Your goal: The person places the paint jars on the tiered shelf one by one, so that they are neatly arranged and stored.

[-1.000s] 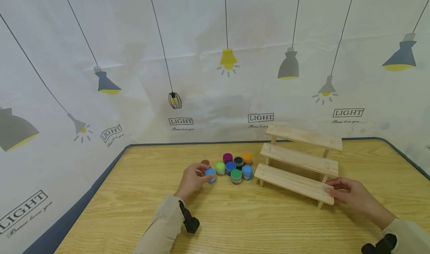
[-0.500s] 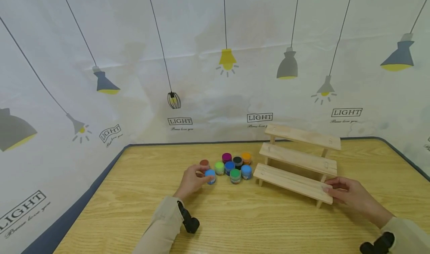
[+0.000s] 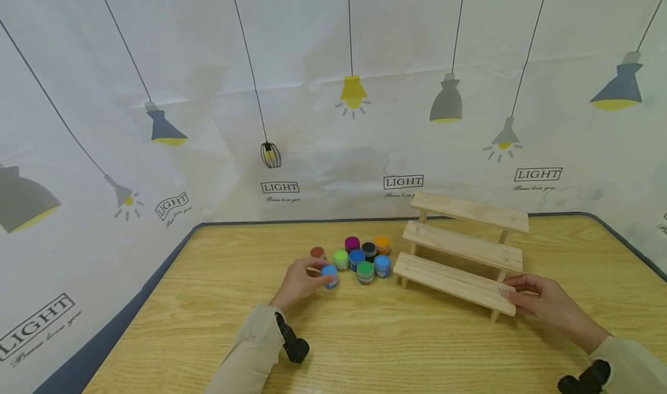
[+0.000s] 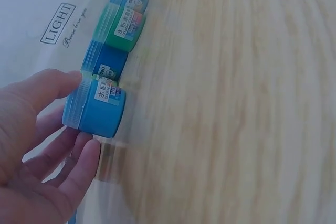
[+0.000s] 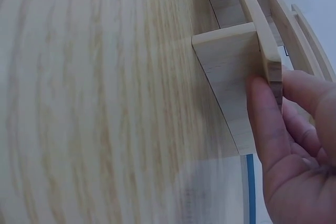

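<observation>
Left of the wooden stand [image 3: 462, 245], near other jars [image 3: 356, 260], I have the left hand [image 3: 299, 279] pinching a blue jar [image 4: 100, 111]; the right hand [image 3: 553, 308] grips the lowest step [image 3: 453, 281], probably to steady it.

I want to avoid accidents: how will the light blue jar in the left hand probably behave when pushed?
The light blue jar would probably slide rather than roll, since it is upright. Its squat shape suggests low tipping risk. The ridged lid may improve grip.
</observation>
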`<state>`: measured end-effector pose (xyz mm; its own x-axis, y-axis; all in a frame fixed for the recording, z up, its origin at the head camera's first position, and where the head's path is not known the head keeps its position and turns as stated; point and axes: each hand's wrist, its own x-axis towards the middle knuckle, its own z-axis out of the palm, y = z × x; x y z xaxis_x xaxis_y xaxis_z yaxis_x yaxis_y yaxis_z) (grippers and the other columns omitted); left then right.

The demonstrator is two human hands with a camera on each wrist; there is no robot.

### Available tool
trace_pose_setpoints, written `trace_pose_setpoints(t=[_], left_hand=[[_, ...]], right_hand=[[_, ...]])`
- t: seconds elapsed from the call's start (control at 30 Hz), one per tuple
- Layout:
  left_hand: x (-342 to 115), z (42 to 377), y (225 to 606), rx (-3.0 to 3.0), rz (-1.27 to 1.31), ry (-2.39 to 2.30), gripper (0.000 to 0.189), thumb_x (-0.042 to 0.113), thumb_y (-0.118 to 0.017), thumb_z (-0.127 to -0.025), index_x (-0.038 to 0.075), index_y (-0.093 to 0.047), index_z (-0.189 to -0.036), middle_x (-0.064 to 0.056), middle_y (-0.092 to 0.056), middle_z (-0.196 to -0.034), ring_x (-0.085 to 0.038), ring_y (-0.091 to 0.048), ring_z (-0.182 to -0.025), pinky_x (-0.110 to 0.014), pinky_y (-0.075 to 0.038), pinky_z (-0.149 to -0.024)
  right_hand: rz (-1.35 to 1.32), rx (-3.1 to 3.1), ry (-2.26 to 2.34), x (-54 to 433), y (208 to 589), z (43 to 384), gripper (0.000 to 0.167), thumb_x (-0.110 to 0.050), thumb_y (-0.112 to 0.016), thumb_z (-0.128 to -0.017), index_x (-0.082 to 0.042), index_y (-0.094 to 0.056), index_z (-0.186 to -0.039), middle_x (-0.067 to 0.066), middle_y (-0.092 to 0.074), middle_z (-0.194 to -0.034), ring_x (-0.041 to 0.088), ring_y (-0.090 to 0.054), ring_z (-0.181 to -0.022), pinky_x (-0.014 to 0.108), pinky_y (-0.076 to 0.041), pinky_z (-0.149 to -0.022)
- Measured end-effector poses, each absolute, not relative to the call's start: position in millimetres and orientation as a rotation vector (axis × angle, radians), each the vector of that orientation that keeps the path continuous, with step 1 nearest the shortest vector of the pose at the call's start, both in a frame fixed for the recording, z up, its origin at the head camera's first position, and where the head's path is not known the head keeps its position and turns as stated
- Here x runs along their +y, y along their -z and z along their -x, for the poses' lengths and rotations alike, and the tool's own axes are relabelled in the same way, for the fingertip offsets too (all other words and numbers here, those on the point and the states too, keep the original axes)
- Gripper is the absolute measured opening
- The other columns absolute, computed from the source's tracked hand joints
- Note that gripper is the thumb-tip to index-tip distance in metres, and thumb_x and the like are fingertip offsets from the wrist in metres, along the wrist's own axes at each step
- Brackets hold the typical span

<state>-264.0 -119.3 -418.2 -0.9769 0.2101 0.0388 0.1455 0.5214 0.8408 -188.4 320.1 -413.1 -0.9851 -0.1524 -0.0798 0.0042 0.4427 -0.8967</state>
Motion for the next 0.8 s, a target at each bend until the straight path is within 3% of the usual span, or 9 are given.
trace_pose_setpoints(t=[0.23, 0.8], left_hand=[[-116.6, 262.2, 417.3, 2.645, -0.404, -1.449, 0.031, 0.018, -0.07, -0.077, 0.006, -0.065, -0.104, -0.006, -0.058, -0.099, -0.018, -0.055, -0.084, -0.027, -0.048, -0.066], [-104.0, 258.5, 416.9, 2.589, -0.396, -1.485, 0.032, 0.013, -0.068, -0.077, 0.001, -0.063, -0.106, -0.012, -0.053, -0.104, -0.022, -0.055, -0.088, -0.03, -0.048, -0.072]], right_hand=[[0.125, 2.557, 1.553, 320.1, 413.3, 187.7, 0.046, -0.021, -0.054, -0.089, 0.016, -0.044, -0.116, 0.017, -0.055, -0.102, 0.002, -0.056, -0.08, 0.029, -0.051, -0.067], [0.12, 2.552, 1.555, 320.1, 411.7, 187.8, 0.045, -0.021, -0.054, -0.089, 0.015, -0.045, -0.114, 0.015, -0.055, -0.1, 0.004, -0.056, -0.08, 0.029, -0.051, -0.067]])
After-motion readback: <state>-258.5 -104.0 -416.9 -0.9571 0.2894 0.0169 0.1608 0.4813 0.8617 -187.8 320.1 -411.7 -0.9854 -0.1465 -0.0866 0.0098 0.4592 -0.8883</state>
